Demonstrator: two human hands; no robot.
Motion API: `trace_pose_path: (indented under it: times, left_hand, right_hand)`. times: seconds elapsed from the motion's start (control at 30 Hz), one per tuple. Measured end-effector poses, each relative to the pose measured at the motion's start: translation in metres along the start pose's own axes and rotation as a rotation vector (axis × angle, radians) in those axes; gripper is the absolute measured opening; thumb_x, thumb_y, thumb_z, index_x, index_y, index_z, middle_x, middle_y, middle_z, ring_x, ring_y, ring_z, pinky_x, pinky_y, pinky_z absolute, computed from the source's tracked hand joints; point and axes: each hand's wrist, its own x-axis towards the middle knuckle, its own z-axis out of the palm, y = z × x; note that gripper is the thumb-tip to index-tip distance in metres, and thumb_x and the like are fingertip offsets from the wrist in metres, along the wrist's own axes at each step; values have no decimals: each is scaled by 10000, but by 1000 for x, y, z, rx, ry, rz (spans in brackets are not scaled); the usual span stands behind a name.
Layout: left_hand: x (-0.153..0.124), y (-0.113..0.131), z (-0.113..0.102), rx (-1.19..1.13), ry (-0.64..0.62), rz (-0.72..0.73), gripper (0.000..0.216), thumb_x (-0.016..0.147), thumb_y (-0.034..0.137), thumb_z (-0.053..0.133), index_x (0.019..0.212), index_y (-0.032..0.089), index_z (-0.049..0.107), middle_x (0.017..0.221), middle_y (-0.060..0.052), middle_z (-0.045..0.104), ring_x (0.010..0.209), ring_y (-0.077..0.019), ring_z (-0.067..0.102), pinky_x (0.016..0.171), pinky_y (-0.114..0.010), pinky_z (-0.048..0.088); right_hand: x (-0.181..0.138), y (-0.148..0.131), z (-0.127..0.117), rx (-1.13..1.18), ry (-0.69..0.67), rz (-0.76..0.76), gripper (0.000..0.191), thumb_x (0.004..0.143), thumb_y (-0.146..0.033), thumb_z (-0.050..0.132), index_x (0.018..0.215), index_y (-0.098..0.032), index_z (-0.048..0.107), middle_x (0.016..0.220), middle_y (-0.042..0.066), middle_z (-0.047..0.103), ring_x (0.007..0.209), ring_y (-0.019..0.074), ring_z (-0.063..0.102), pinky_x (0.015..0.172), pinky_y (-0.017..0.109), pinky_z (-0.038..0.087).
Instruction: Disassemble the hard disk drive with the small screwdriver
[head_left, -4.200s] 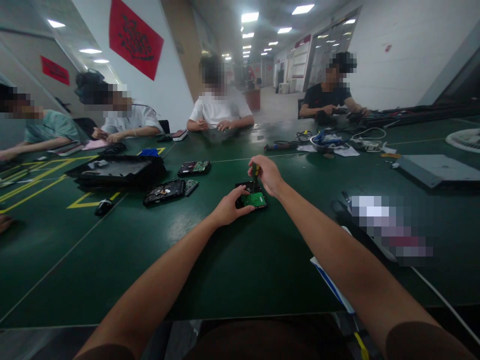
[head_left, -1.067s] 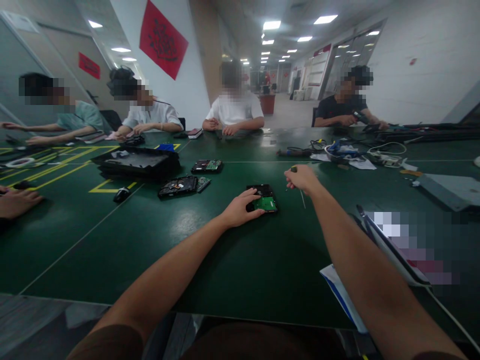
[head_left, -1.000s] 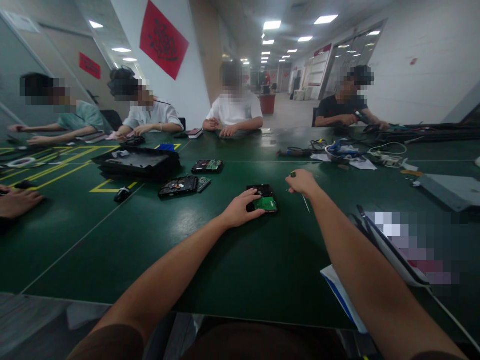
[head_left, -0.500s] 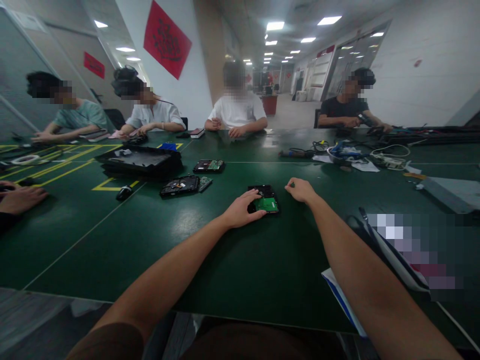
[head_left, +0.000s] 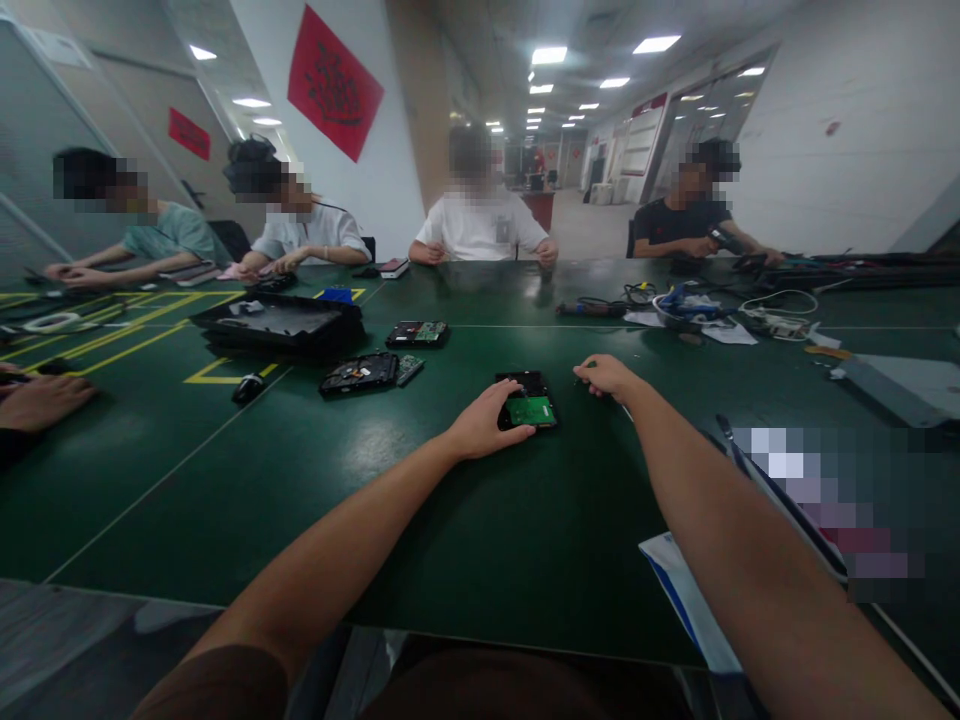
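Observation:
A hard drive [head_left: 531, 408] with a green circuit board lies flat on the green table. My left hand [head_left: 484, 418] grips it from the left, thumb along the near edge and fingers over the far left corner. Just right of the drive, my right hand [head_left: 606, 378] is closed in a pinch above the table, apart from the drive. A thin dark tip pokes out at its fingertips and a pale end shows by the wrist; the kind of thing is unclear.
To the left lie an opened hard drive [head_left: 360, 373], a loose circuit board [head_left: 410, 370], another drive [head_left: 418, 333], black trays [head_left: 277, 325] and a computer mouse [head_left: 248, 387]. Cables [head_left: 686, 303] and a grey metal case [head_left: 900, 385] sit right. Several people sit around the table.
My right hand has turned slightly, and the thin thing in its pinch now shows. My left hand stays on the hard drive. Across the table, a person's hands have moved apart.

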Motion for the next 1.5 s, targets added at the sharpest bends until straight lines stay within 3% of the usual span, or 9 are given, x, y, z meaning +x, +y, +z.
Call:
trace_pose_path:
  times: [0.1,0.23,0.4,0.53,0.7,0.83,1.03,1.27,1.5]
  left_hand:
    - [-1,1,0,15,-8,1,844,869,631,686,1545,201,420,1603,-148,465,1529,-305,400,1273,-481,345]
    - [-1,1,2,75,-23,6,822,886,617,667,1542,188,420,1625,-157,436,1557,-308,350,1290,-489,311]
    - [-2,2,4,167,-28,37,828,901,617,648,1547,160,406,1643,-169,411,1578,-304,305,1314,-485,250]
    - [-7,11,3,250,-43,72,814,927,620,615,1551,142,404,1666,-174,373,1585,-312,286,1316,-480,232]
    - [-10,14,1,264,-51,63,734,948,631,579,1511,175,459,1650,-151,408,1551,-310,356,1289,-479,299]
    - [-7,7,1,219,-7,39,738,925,637,610,1485,172,491,1556,-155,520,1485,-313,444,1256,-475,364]
    - [-6,4,1,185,9,41,763,891,636,655,1485,185,493,1525,-157,532,1454,-332,464,1228,-505,398]
    - [-7,8,2,222,10,33,712,918,591,626,1477,168,498,1520,-159,542,1447,-325,472,1230,-499,389]
    - [-7,22,9,258,4,61,711,918,563,628,1504,191,476,1600,-142,471,1505,-332,409,1287,-518,284]
  right_hand:
    - [-3,4,-1,24,-6,-17,212,987,-323,623,880,-146,670,675,13,656,497,94,558,502,198,452]
    - [-10,4,5,-8,64,-45,187,952,-348,666,993,-173,717,869,64,739,682,155,665,613,238,506]
    - [-21,-7,11,-355,195,-224,205,988,-334,590,1057,-218,744,1111,92,758,1030,248,690,888,320,504]
    - [-31,-14,12,-472,257,-310,244,1015,-318,539,1159,-220,710,1189,124,716,1063,260,671,932,349,488]
    - [-39,-15,10,-539,268,-435,234,1020,-348,547,1132,-206,694,1172,135,706,1053,260,659,928,342,479]
    - [-41,-15,6,-575,266,-428,342,1048,-441,480,1120,-195,707,1123,145,731,1032,276,668,908,354,475]
    - [-35,-2,-8,-620,210,-399,322,1040,-370,482,1175,-219,733,1194,127,729,1055,276,672,899,354,485]
    - [-32,11,-6,-585,138,-455,268,1016,-319,548,1160,-257,766,1273,84,710,1142,253,653,989,352,489]
    - [-31,12,-5,-543,156,-502,275,1007,-264,555,1195,-262,755,1377,56,680,1197,257,650,1018,380,505]
